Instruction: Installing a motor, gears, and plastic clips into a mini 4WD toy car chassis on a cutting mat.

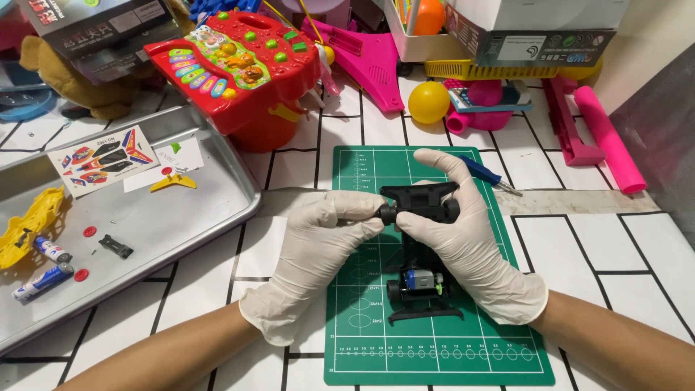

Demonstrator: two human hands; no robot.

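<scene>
1. Head view, the thing: black plastic toy car chassis [420,239], held above the green cutting mat [507,347], roughly over its middle. The front end points away from the camera, and the rear end with the small silver-blue motor [418,279] is nearest the camera.
2. Handling, my judgement: light, with a stiff but thin moulded shell. Small wheels and axles look like the weak spots. Smooth plastic against latex gloves should grip fine. Best hold is on the side rails or across the front axle area, not on the motor or rear bumper.
3. Left hand [318,250]: gloved, fingers curled in, thumb and forefinger pinched on the front left wheel [388,213]. Mostly closed. Wrist low, forearm coming in from bottom left.
4. Right hand [463,239]: gloved, wrapped over the chassis's right side, index finger extended along the front edge, and the other fingers closed round the body. Firm hold, carrying the weight. Forearm enters from bottom right.
5. Around it: metal tray [217,210] to the left with a yellow car body shell [29,224], two batteries [43,264], a sticker sheet [101,159] and small red parts. Blue-handled screwdriver [489,176] lies just beyond the right hand at the mat's edge. Toys are piled along the back.
</scene>
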